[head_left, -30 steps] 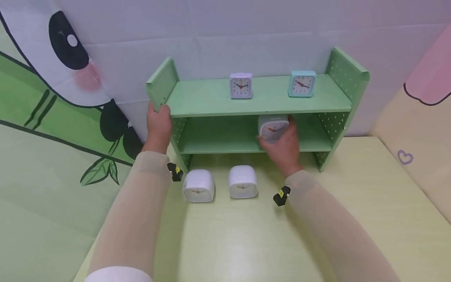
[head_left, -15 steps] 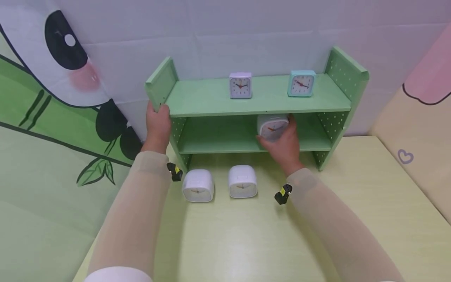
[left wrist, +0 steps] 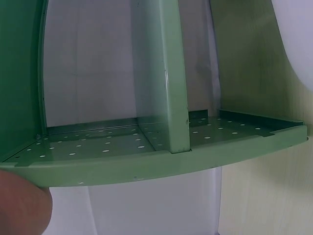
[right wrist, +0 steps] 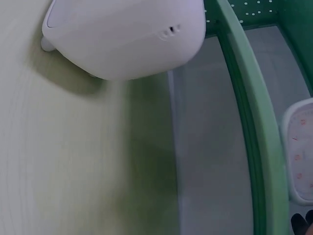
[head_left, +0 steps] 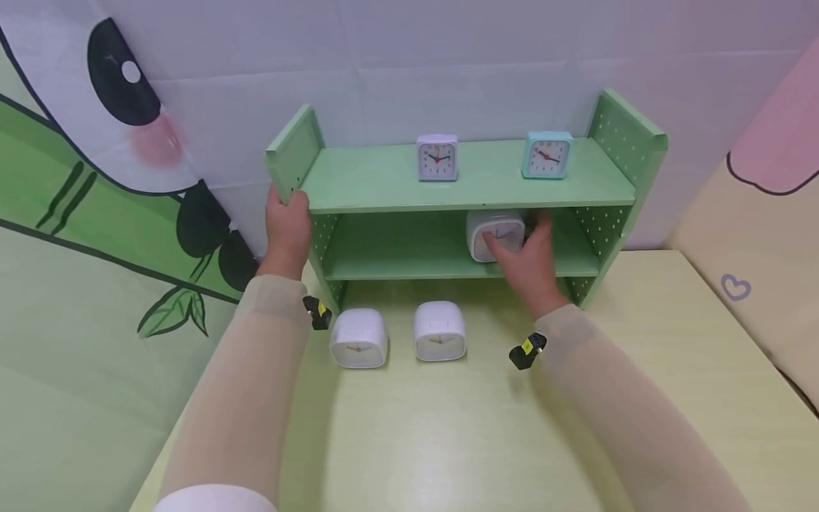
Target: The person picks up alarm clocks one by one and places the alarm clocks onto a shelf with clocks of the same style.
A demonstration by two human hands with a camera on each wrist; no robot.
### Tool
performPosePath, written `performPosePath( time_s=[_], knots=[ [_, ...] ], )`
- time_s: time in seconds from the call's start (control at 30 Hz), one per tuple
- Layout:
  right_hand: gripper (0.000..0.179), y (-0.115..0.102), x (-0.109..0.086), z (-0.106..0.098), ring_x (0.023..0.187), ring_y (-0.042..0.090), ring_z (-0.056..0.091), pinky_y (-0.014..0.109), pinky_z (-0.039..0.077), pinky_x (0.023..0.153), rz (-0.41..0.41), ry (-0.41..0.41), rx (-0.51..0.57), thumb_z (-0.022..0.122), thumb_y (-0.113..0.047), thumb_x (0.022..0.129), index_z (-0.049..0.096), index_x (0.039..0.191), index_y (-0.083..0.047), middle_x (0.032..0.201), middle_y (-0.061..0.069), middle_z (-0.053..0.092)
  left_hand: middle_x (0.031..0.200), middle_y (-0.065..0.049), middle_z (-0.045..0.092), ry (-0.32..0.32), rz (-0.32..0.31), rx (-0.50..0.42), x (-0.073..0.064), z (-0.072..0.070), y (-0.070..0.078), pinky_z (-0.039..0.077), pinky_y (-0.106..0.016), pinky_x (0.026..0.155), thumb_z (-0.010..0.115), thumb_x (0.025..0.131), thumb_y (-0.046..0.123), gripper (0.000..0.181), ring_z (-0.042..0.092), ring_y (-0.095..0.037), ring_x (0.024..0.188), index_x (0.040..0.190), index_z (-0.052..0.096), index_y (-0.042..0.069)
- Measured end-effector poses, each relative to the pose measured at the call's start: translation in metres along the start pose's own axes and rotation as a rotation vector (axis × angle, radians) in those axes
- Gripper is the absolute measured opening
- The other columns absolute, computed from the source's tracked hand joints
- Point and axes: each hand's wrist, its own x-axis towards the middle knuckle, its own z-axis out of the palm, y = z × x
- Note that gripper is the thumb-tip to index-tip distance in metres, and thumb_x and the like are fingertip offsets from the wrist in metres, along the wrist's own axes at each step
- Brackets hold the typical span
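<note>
A green two-tier shelf (head_left: 409, 277) stands on a pale table. My left hand (head_left: 288, 231) grips the front of its left side panel; the thumb shows at the corner in the left wrist view. On the lower tier sits a white alarm clock (head_left: 493, 249), face forward. My right hand (head_left: 532, 267) is at its right side, the thumb across the face, the fingers right of it with a small gap. The right wrist view shows only a bit of that hand at the edge. Two more white alarm clocks, one left (head_left: 360, 338) and one right (head_left: 440, 331), stand before the shelf.
On the upper tier stand a small purple clock (head_left: 437, 158) and a small turquoise clock (head_left: 547, 155). Behind the shelf hangs a pale printed cloth (head_left: 461, 92). The table (head_left: 422, 434) runs toward me and to the right.
My right hand has shifted right, its thumb moving from the white clock's lower left corner onto its face. The clock stays almost in place. My left hand has not moved.
</note>
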Motion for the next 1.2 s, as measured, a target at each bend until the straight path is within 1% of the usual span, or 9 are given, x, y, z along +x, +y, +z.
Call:
performPosePath(
  time_s=[0.1,0.23,0.3,0.4,0.5,0.63,0.77,1.0,1.2],
  knots=[
    [0.087,-0.004,0.002,-0.009,0.136,0.031,0.040,0.047,0.035,0.114,-0.018,-0.009,0.005,0.070,-0.046,0.096,0.021,0.155,-0.006,0.152,0.019,0.035,0.135,-0.001,0.052,0.004,0.008,0.012,0.000,0.001,0.000,0.034,-0.034,0.106,0.039,0.103,0.025,0.044,0.044,-0.015,0.120,0.146,0.044,0.019],
    [0.070,-0.007,0.002,-0.017,0.138,0.031,0.038,0.051,0.036,0.113,-0.088,-0.014,0.012,0.058,-0.039,0.103,0.024,0.153,-0.003,0.152,0.019,0.035,0.136,-0.001,0.052,0.007,0.002,0.018,0.000,0.001,0.001,0.034,-0.034,0.107,0.039,0.103,0.025,0.045,0.044,-0.015,0.121,0.148,0.043,0.019],
    [0.066,-0.008,0.002,-0.020,0.140,0.029,0.036,0.049,0.036,0.113,-0.133,-0.010,0.023,0.055,-0.036,0.105,0.023,0.154,-0.006,0.152,0.016,0.034,0.136,-0.001,0.051,0.005,-0.001,0.015,0.000,0.001,0.001,0.034,-0.035,0.107,0.038,0.104,0.025,0.045,0.044,-0.015,0.122,0.149,0.042,0.019],
    [0.065,-0.012,0.001,-0.023,0.139,0.027,0.037,0.047,0.037,0.112,-0.171,0.002,0.030,0.055,-0.036,0.105,0.023,0.154,-0.009,0.151,0.012,0.035,0.137,-0.001,0.051,-0.001,-0.002,0.015,0.000,0.001,0.001,0.034,-0.035,0.108,0.038,0.104,0.026,0.045,0.044,-0.015,0.123,0.149,0.042,0.020],
    [0.065,-0.016,0.000,-0.027,0.139,0.025,0.037,0.044,0.037,0.112,-0.166,0.008,0.015,0.056,-0.038,0.104,0.024,0.153,-0.010,0.151,0.011,0.035,0.137,-0.001,0.051,-0.006,-0.001,0.015,0.000,0.000,0.000,0.034,-0.035,0.108,0.038,0.104,0.027,0.046,0.044,-0.015,0.123,0.149,0.042,0.021],
    [0.065,-0.020,-0.005,-0.033,0.139,0.027,0.037,0.046,0.036,0.113,-0.143,0.006,-0.031,0.056,-0.039,0.103,0.028,0.150,-0.005,0.149,0.015,0.035,0.138,-0.001,0.051,-0.013,-0.002,0.015,0.000,0.000,-0.001,0.033,-0.036,0.108,0.038,0.104,0.027,0.045,0.044,-0.015,0.123,0.149,0.042,0.022],
    [0.064,-0.020,-0.010,-0.038,0.139,0.029,0.037,0.046,0.035,0.114,-0.136,0.018,-0.061,0.057,-0.036,0.103,0.029,0.150,-0.002,0.150,0.016,0.035,0.140,0.000,0.051,-0.013,-0.007,0.015,0.000,0.001,0.000,0.033,-0.037,0.109,0.038,0.105,0.028,0.046,0.044,-0.015,0.125,0.150,0.042,0.024],
    [0.062,-0.019,-0.023,-0.047,0.141,0.029,0.036,0.045,0.034,0.113,-0.136,0.093,0.009,0.061,-0.025,0.101,0.031,0.150,0.000,0.151,0.016,0.037,0.140,0.000,0.050,0.000,-0.014,0.016,-0.001,0.001,0.003,0.033,-0.036,0.111,0.038,0.104,0.027,0.047,0.044,-0.015,0.126,0.151,0.042,0.024],
    [0.062,-0.018,-0.030,-0.056,0.140,0.025,0.037,0.043,0.034,0.113,-0.151,0.131,-0.006,0.063,-0.020,0.100,0.032,0.150,0.001,0.151,0.018,0.038,0.142,0.001,0.050,-0.010,-0.028,0.011,-0.003,0.000,0.003,0.032,-0.037,0.112,0.038,0.105,0.028,0.046,0.043,-0.015,0.128,0.151,0.040,0.025]
  ],
)
